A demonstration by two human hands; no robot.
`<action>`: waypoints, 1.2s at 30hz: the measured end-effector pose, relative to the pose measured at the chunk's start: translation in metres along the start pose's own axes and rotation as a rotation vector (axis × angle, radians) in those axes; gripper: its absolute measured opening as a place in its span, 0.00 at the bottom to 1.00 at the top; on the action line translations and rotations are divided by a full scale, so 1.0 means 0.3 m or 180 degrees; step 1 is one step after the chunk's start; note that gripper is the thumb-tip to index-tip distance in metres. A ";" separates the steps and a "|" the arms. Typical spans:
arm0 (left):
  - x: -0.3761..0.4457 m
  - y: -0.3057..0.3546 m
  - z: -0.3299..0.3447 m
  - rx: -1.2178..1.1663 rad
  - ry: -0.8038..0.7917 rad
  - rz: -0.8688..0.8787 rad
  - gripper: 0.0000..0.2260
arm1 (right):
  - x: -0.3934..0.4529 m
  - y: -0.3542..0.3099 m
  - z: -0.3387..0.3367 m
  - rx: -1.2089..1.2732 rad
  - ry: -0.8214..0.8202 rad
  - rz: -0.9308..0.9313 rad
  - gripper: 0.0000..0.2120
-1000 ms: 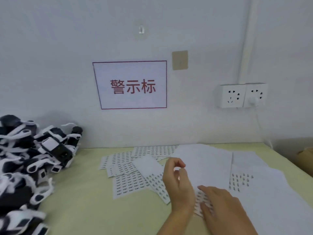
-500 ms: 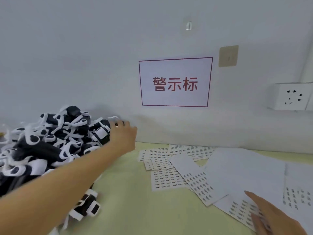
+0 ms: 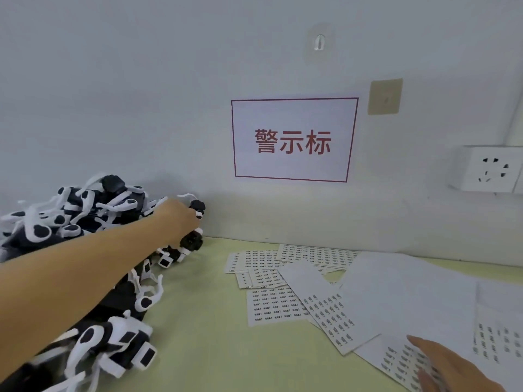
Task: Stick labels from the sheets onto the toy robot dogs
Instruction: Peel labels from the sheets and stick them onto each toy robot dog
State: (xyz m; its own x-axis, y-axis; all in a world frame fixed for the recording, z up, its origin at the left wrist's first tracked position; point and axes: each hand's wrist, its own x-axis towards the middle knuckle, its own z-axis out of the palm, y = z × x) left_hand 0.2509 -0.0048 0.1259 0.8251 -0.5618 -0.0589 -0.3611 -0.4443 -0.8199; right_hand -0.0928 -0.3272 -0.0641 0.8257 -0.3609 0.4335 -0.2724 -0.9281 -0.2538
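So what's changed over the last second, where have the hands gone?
The left hand left the label sheets, swung left across the table and now reaches into the pile of toy robot dogs, fingers curled at a dog on its right edge; a firm grip isn't clear. The right hand stayed resting on the near label sheet. The sheets haven't visibly shifted.

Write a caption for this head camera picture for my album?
Left hand grabs a toy robot dog from the pile while right hand rests on a label sheet.
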 end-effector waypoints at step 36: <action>-0.284 0.523 -0.299 -0.4209 0.1598 0.1027 0.25 | -0.058 -0.097 -0.114 -0.0080 -0.0653 0.0454 0.22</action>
State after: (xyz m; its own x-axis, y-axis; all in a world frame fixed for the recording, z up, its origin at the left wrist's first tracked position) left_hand 0.0851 -0.0892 0.0534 0.4960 -0.8171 0.2937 -0.8563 -0.4042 0.3215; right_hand -0.1162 -0.2969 -0.0347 0.8604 -0.4646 0.2095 -0.4035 -0.8720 -0.2770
